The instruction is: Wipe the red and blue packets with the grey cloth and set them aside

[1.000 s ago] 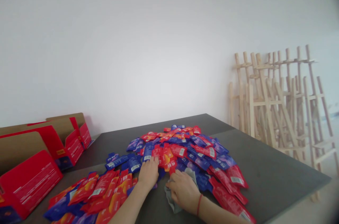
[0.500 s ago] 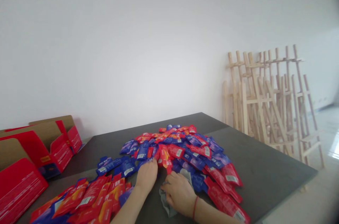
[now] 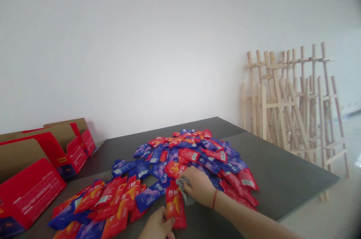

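Observation:
A pile of red and blue sachets (image 3: 194,152) covers the middle of a dark grey table (image 3: 276,171). My right hand (image 3: 199,185) lies among them, fingers closed on a crumpled grey cloth (image 3: 184,190) pressed to the table. My left hand (image 3: 158,226) is at the bottom edge, pinching the near end of a red sachet (image 3: 175,204) that lies flat on the table. A second spread of mostly red sachets (image 3: 104,205) lies to the left of it.
Red and brown cardboard display boxes (image 3: 34,167) stand along the table's left side. Several wooden easels (image 3: 293,99) lean against the white wall at the right, beyond the table's edge. Pale floor shows at the far right.
My left hand has drawn back from the pile toward me, bringing a red sachet with it. My right hand with the cloth has slid forward into the pile.

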